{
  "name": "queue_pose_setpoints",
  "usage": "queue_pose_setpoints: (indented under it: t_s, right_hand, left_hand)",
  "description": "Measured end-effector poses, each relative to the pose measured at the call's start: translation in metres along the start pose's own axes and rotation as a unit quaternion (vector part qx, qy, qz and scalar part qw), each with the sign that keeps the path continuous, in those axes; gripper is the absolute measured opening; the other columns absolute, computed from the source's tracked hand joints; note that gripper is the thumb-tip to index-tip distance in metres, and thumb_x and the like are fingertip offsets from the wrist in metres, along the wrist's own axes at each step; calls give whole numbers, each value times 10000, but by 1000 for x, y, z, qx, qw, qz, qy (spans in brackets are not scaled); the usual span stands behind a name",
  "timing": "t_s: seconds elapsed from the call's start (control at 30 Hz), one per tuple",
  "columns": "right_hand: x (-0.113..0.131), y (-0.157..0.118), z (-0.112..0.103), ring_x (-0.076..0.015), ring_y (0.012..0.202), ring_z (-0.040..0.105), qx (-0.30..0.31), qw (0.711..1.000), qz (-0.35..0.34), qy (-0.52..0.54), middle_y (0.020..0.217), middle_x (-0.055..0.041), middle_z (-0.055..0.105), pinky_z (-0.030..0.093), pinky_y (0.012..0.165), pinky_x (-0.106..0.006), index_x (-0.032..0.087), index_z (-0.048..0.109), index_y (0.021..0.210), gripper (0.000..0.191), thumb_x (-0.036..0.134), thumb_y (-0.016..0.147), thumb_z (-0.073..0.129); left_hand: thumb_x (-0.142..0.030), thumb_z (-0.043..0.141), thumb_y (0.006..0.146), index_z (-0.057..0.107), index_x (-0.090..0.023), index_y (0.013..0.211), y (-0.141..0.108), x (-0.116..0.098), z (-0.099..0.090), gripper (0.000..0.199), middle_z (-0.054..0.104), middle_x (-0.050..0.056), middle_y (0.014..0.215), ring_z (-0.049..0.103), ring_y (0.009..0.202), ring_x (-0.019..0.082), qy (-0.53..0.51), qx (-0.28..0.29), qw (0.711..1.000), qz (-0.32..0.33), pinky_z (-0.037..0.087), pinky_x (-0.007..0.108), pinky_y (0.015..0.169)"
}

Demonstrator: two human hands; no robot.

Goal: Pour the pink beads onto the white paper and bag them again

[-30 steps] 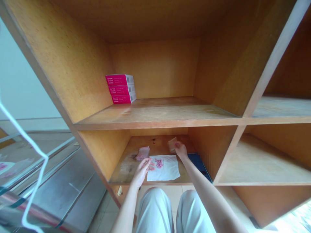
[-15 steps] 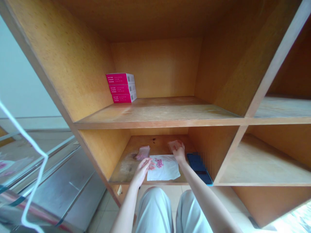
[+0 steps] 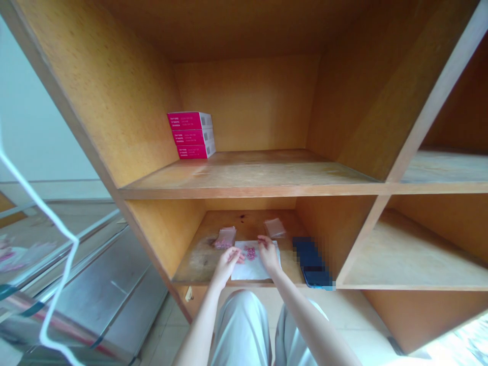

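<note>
A white sheet (image 3: 247,273) lies near the front of the lower shelf, with a small pile of pink-red pieces (image 3: 250,253) on it. At the sheet's left edge is my left hand (image 3: 226,262), its fingers pinched together; what they hold, if anything, is too small to make out. My right hand (image 3: 269,255) hovers over the right part of the sheet, fingers apart and nothing visible in them. Beyond it rests a stack of clear plastic bags (image 3: 275,229). Pinkish filled plastic bags (image 3: 225,238) are piled behind my left hand.
A dark blue, partly pixelated flat object (image 3: 313,262) lies at the right of the lower shelf. Stacked pink boxes (image 3: 192,137) stand on the upper shelf (image 3: 251,173). A white cable (image 3: 57,223) hangs at the left, before a metal case (image 3: 114,295).
My right hand has left the clear bags and come left and nearer, over the sheet. My left hand stays at the sheet's left edge. The view has shifted slightly.
</note>
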State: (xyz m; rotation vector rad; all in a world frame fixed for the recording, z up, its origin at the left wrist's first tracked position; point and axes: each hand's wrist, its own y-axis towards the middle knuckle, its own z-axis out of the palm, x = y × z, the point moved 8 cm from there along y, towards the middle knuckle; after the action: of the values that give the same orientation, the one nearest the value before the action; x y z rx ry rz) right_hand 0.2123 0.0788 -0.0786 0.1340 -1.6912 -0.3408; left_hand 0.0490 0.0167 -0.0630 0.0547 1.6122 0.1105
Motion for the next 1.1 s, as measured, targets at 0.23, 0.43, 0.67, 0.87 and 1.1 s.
queue_pose_setpoints:
  t_s: [0.23,0.43,0.67,0.87,1.1]
  right_hand:
    - [-2,0,3,-184,890,591,-1,1000,3,-30,962,-72,630,457,800,-300,189,569,945,288,200,730,377]
    - [0,1,3,-188,886,594,8,999,1,-34,956,-77,631,459,796,-297,182,568,948,292,200,727,379]
    - [-2,0,4,-185,883,594,15,999,2,-31,958,-75,631,459,791,-292,177,561,949,293,201,718,383]
    - [0,-2,3,-188,878,600,9,999,2,-39,948,-70,639,462,788,-296,189,571,938,292,197,720,377]
    - [2,-4,3,-187,888,597,9,999,9,-40,942,-73,639,458,798,-297,185,576,928,287,209,728,372]
  left_hand:
    - [-453,514,744,537,-171,792,1,0,0,287,618,24,698,605,638,162,20,-2,1000,16,447,275,665]
    - [-453,517,742,539,-173,801,2,1,1,288,618,26,711,604,655,161,12,5,1000,18,445,278,683]
    - [-439,524,739,544,-171,812,2,3,1,279,615,28,721,602,671,167,13,11,1000,18,445,290,690]
    - [-444,512,747,537,-172,801,3,5,-1,279,613,23,697,597,627,161,21,-10,999,22,442,271,648]
    - [-435,530,730,538,-174,777,4,7,-4,266,603,13,655,586,589,151,24,-39,999,24,440,258,608]
